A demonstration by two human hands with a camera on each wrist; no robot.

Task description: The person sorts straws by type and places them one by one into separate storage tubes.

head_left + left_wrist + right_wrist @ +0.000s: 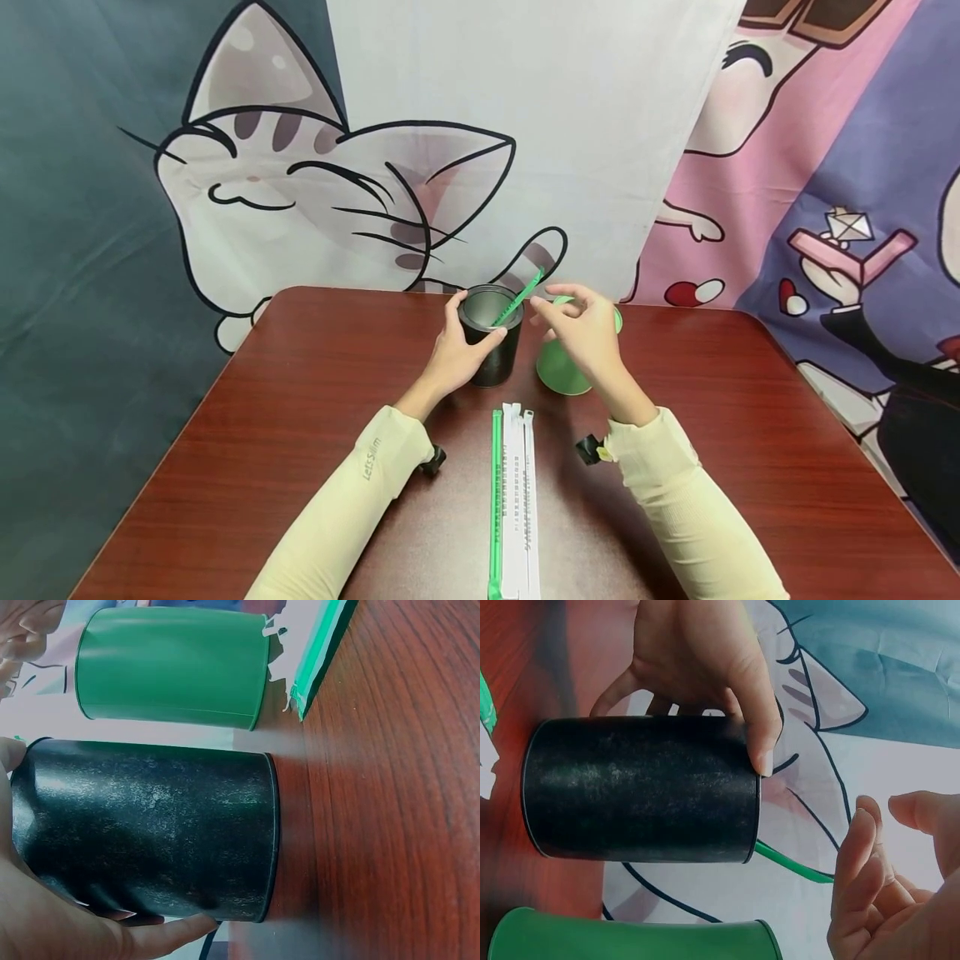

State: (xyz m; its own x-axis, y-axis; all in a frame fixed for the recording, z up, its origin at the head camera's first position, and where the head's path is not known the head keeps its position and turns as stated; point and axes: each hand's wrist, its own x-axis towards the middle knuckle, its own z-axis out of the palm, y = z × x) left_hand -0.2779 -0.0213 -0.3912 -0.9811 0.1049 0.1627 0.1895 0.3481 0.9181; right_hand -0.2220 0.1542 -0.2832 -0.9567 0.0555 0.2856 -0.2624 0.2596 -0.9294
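Note:
My left hand [454,354] grips a black cylindrical cup [495,358] at its side, with the thumb at the rim. The cup stands upright on the table. A slim green stick-like packet [523,296] leans out of its mouth toward the right. My right hand [590,337] hovers beside the packet's upper part, thumb and fingers apart and bent, holding nothing. In the right wrist view, the packet's tip [821,877] ends just short of those fingers. Behind my right hand, a green cylindrical cup [562,371] stands upright, partly covered by the hand.
Nearer to me on the brown table [337,358], a long narrow green packet [495,500] and several white printed packets [516,500] lie side by side. A cat-print cloth [420,75] hangs behind the table's far edge. Dark-clothed part of a person [915,417] shows at the right.

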